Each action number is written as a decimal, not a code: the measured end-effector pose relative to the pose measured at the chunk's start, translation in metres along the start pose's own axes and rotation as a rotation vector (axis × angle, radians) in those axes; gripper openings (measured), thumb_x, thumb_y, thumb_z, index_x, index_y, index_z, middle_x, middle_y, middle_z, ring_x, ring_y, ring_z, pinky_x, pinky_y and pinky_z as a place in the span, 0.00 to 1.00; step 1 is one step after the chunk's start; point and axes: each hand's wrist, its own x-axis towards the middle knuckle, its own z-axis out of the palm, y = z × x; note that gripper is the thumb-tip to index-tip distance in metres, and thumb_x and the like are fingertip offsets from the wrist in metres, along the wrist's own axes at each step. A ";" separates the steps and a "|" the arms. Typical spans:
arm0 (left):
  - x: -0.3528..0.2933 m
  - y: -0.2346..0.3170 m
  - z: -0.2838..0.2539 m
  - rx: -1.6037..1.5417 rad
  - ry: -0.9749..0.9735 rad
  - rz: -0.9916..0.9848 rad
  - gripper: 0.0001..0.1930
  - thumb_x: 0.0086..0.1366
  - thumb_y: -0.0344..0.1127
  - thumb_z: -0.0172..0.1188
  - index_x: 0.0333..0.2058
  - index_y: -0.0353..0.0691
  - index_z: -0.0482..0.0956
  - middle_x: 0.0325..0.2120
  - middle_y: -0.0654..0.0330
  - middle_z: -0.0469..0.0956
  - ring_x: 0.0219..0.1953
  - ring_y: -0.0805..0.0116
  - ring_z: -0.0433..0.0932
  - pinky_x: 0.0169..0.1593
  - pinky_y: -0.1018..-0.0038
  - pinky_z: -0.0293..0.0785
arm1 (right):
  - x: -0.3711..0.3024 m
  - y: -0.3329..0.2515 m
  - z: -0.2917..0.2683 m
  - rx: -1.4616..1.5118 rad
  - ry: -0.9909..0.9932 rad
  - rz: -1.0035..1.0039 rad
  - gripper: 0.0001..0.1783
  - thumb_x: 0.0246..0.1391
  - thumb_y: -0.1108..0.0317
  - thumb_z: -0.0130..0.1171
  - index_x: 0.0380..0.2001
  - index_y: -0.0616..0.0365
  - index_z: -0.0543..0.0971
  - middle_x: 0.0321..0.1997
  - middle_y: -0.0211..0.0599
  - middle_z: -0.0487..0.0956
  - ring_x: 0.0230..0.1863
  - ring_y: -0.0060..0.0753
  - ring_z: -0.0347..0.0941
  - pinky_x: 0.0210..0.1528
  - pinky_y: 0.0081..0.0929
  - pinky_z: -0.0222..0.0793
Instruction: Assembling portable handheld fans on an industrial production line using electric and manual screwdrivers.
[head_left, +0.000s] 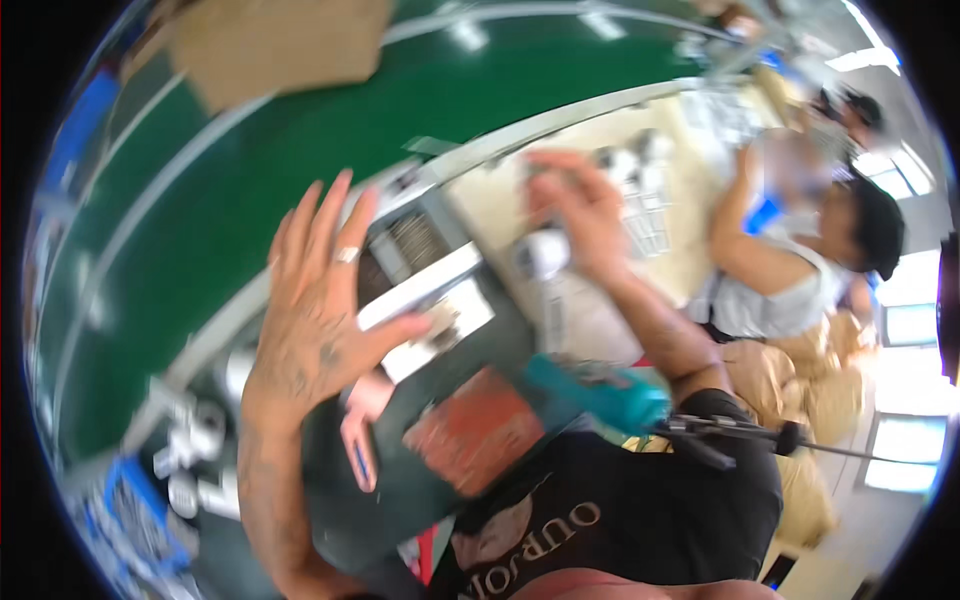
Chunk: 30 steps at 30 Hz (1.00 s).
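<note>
View tilted and motion-blurred. Far left: green floor [200,200] with pale lines, a cardboard box [280,40] at the far edge, blue crates [130,520] near left. Left hand [320,300] is raised over the grey machine [440,400], palm flat, fingers spread, thumb out, a ring on one finger; it grips nothing and touches nothing that can be made out. On the machine's near face is a reddish panel [470,430]. Right of it, on the pale bench [500,190], stands a white roll [545,252] (kind unclear through blur). Right hand [580,210] sits over and against the roll's top, fingers curled down; whether they are clamped on it I cannot tell. A teal tool [600,392] lies near, by the right forearm. Far right, a co-worker [790,270] in a pale top leans at the same bench, tan sacks [790,380] beside. Judged step: right hand at the roll, left free. Lifting the roll would call for a full wrap of the fingers first.
</note>
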 end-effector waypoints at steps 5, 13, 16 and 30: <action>-0.019 -0.016 0.007 -0.036 0.044 -0.098 0.60 0.44 0.56 0.80 0.73 0.44 0.58 0.71 0.49 0.56 0.73 0.39 0.54 0.73 0.49 0.58 | 0.007 -0.010 0.002 0.114 -0.058 -0.104 0.13 0.67 0.73 0.59 0.52 0.64 0.75 0.40 0.43 0.82 0.38 0.27 0.78 0.40 0.25 0.74; -0.007 -0.030 0.008 -0.137 0.059 -0.060 0.59 0.33 0.45 0.83 0.69 0.43 0.68 0.68 0.48 0.64 0.67 0.45 0.67 0.65 0.55 0.70 | 0.042 -0.012 0.004 0.181 -0.265 -0.086 0.20 0.73 0.58 0.53 0.52 0.67 0.76 0.38 0.41 0.81 0.35 0.28 0.77 0.38 0.28 0.72; -0.003 -0.031 0.003 -0.112 0.041 -0.092 0.57 0.33 0.42 0.82 0.68 0.41 0.70 0.66 0.46 0.67 0.64 0.46 0.71 0.65 0.57 0.72 | 0.047 -0.014 0.013 0.132 -0.299 -0.112 0.22 0.73 0.56 0.53 0.51 0.68 0.76 0.40 0.41 0.80 0.35 0.28 0.77 0.38 0.28 0.72; 0.026 -0.077 0.000 -0.219 -0.010 0.062 0.45 0.44 0.45 0.78 0.62 0.34 0.73 0.58 0.46 0.75 0.60 0.51 0.76 0.64 0.62 0.68 | 0.057 -0.011 0.060 0.114 -0.038 -0.091 0.18 0.73 0.55 0.52 0.42 0.62 0.76 0.26 0.30 0.74 0.28 0.23 0.72 0.32 0.23 0.69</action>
